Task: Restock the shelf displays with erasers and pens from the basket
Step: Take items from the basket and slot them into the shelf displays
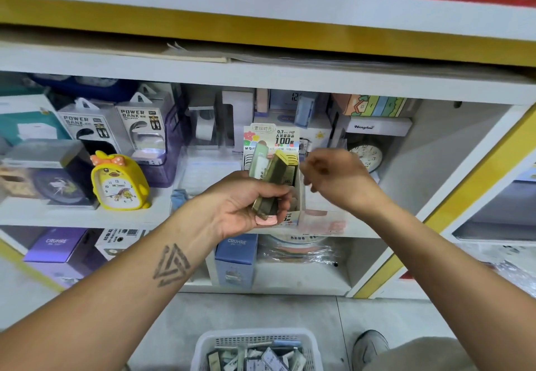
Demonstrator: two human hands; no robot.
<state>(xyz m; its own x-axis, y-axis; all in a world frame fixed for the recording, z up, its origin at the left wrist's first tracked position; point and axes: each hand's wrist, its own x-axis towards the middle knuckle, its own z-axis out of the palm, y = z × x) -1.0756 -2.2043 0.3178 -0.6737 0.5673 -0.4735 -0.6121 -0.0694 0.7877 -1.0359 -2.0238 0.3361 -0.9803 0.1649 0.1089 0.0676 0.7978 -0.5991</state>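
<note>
My left hand grips a fanned stack of flat stationery packs in green, olive, yellow and pink, held up in front of a small cardboard display box on the middle shelf. The box's printed header reads 0.7 HB 100. My right hand hovers just right of the box with its fingers curled; I cannot tell whether it pinches anything. A white plastic basket with several small packs sits on the floor at the bottom centre.
On the shelf to the left stand a yellow duck clock and power bank boxes. A round clock sits behind my right hand. Purple and blue boxes fill the lower shelf. A shoe is beside the basket.
</note>
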